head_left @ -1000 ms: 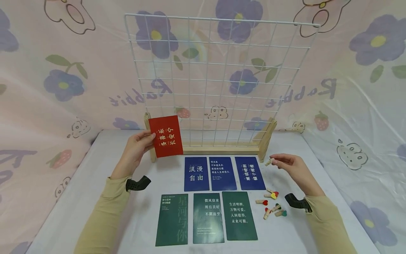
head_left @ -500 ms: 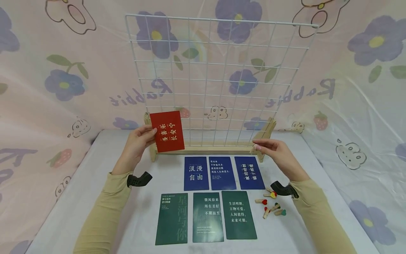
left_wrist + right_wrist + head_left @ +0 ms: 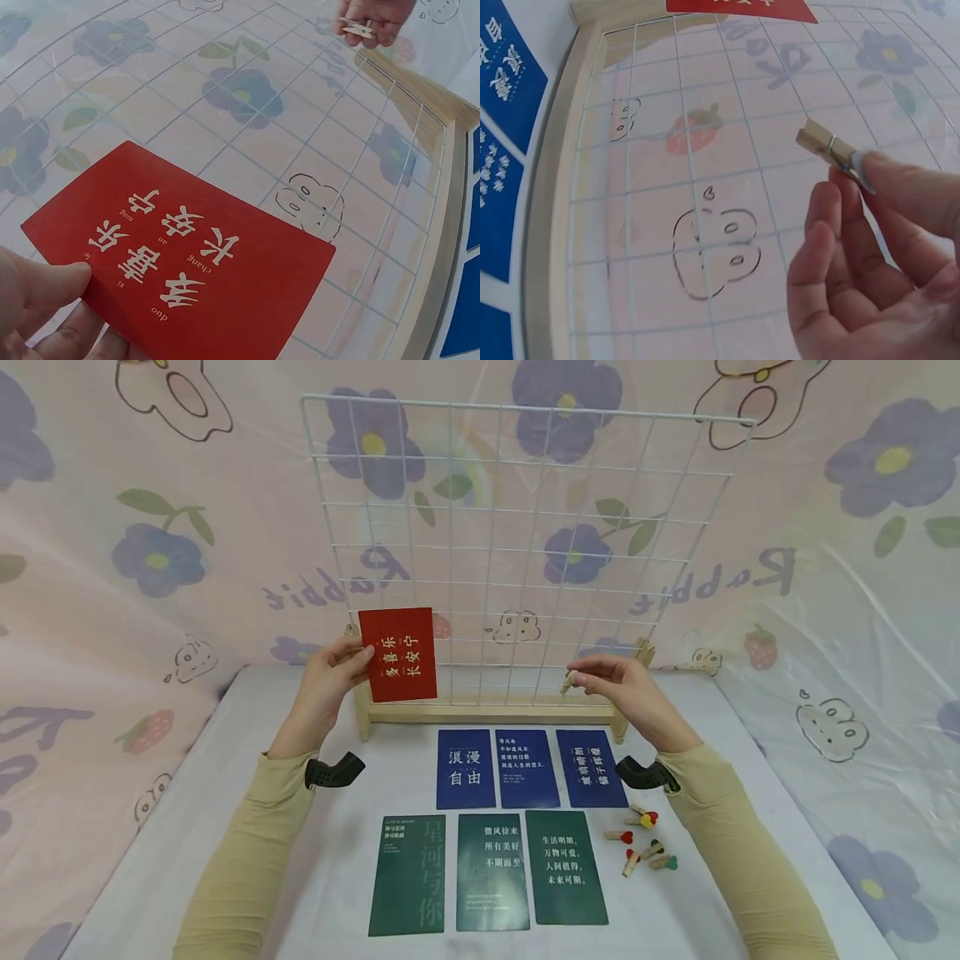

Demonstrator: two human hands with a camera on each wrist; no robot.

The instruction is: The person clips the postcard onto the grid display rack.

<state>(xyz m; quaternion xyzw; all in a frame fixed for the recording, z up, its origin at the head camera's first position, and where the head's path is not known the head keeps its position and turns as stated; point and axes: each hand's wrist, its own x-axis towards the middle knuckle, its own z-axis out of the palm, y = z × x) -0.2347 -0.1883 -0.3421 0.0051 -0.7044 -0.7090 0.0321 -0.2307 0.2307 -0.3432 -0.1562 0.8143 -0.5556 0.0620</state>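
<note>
Flowered cloth (image 3: 247, 527) backs the table (image 3: 330, 860) and rack (image 3: 487, 714). Our left hand (image 3: 322, 689) pinches the red card (image 3: 397, 655) at its right; our right hand (image 3: 637, 693) pinches a clothespin (image 3: 822, 142) at its left. Held by one edge, the card could twist if nudged; a slack pinch could drop the clothespin.

Head view: soft, even light | pale sheen — middle green card (image 3: 492, 878) | wrist views dimmer | grid (image 3: 488, 552) bowed — left wrist

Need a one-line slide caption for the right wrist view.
Right hand pinching a wooden clothespin in front of the wire grid, with a red card partly visible at top.
</note>
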